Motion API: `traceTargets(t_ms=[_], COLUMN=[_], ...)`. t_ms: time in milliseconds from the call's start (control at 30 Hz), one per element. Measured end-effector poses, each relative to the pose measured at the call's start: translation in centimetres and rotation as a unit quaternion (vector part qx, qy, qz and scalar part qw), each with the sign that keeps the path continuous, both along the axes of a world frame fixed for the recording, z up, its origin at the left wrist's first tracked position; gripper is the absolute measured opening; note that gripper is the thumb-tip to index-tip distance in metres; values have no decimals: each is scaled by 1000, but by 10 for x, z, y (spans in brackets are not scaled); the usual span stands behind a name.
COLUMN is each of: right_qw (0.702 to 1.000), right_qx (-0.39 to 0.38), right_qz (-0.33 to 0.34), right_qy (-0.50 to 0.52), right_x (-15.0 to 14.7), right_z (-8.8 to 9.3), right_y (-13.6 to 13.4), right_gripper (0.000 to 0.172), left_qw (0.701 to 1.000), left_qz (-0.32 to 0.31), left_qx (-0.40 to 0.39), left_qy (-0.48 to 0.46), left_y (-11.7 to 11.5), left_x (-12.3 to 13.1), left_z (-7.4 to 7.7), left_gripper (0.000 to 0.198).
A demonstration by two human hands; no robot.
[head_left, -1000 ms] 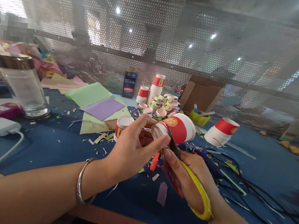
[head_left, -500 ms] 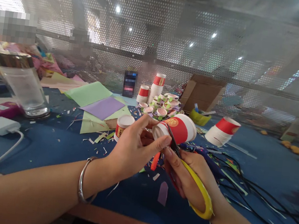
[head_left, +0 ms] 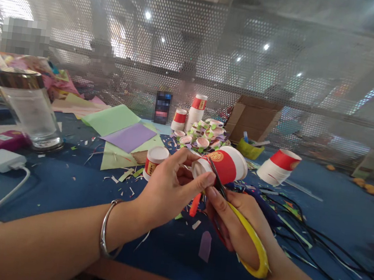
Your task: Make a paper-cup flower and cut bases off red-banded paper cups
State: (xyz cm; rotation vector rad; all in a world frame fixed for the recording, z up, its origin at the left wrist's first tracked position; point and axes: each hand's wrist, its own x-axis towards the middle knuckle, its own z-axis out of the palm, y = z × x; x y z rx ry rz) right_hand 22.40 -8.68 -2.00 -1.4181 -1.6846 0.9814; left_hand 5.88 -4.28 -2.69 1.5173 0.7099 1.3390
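Observation:
A red and white paper cup [head_left: 229, 168] lies tilted on its side in the air, its base end between the thumb and fingers of my left hand [head_left: 177, 189]. My right hand [head_left: 238, 219] is closed round scissors [head_left: 251, 252] with yellow-wrapped handles. Their dark blades rest against the cup's wall near the round gold print, close to my left thumb. Just left of my left fingers, another paper cup [head_left: 155, 161] stands on the blue table. Below my hands are an orange-red piece [head_left: 195, 204] and a purple paper tab [head_left: 205, 246].
Stacked paper cups [head_left: 197, 109] stand behind a pile of small decorated cup pieces [head_left: 204, 135]. More stacked cups [head_left: 278, 167] lean at right, near black cables [head_left: 313, 246]. Coloured paper sheets [head_left: 111, 119], a glass tumbler [head_left: 30, 107] and a white charger [head_left: 0, 159] are at left.
The view has shifted very slightly, so everything sits a little lower. Both hands keep their hold, with the scissors still at nearly the same spot on the cup.

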Motion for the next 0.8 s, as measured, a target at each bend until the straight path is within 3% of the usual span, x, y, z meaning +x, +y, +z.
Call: traceTargets(t_ms=[800], right_qw=[1000], right_qx=[26], right_qz=[-10], right_qy=[5], right_x=[-1], right_z=[-2], right_y=[2], right_gripper=[61], left_qw=[1000], left_qz=[8], left_qx=[-13], left_qy=[2], left_y=[1], left_x=[-1], left_z=[7], left_gripper=[37])
